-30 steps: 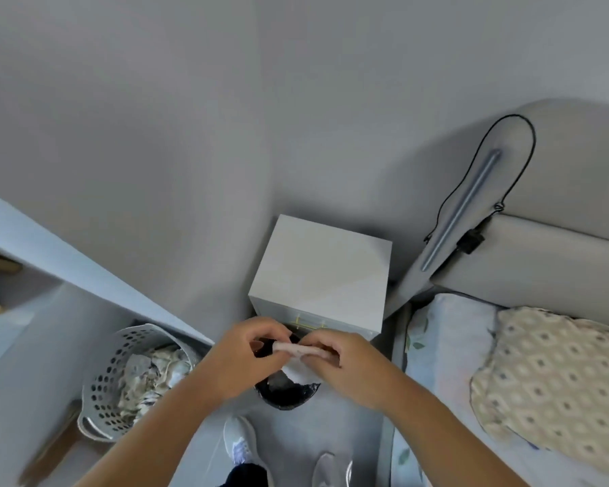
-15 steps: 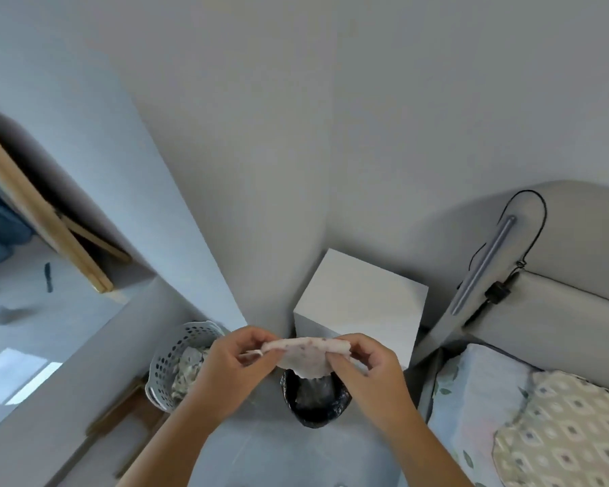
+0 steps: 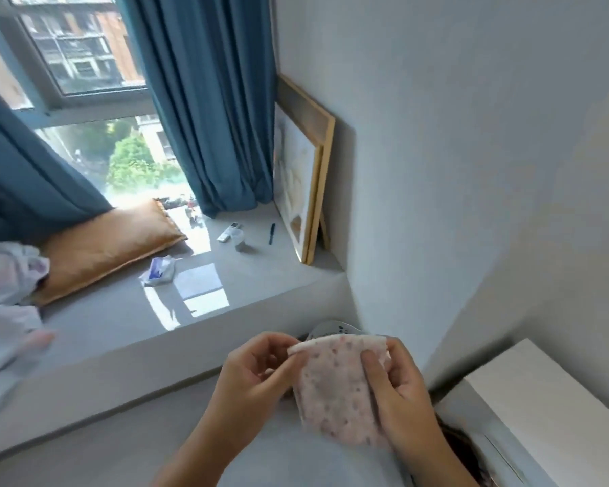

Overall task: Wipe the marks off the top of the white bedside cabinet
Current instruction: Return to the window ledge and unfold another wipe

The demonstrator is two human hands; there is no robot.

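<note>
Both hands, left [image 3: 252,372] and right [image 3: 399,391], pinching a spotted pink cloth [image 3: 334,388] beside the white cabinet [image 3: 549,398].

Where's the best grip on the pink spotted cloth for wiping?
Probably the folded top edge of the pink spotted cloth, taken from above. It hangs limp below that edge, and both hands already pinch there: the left hand at the left corner, the right hand with fingers across the front. A grip there leaves the lower flap free for the white bedside cabinet.
</note>
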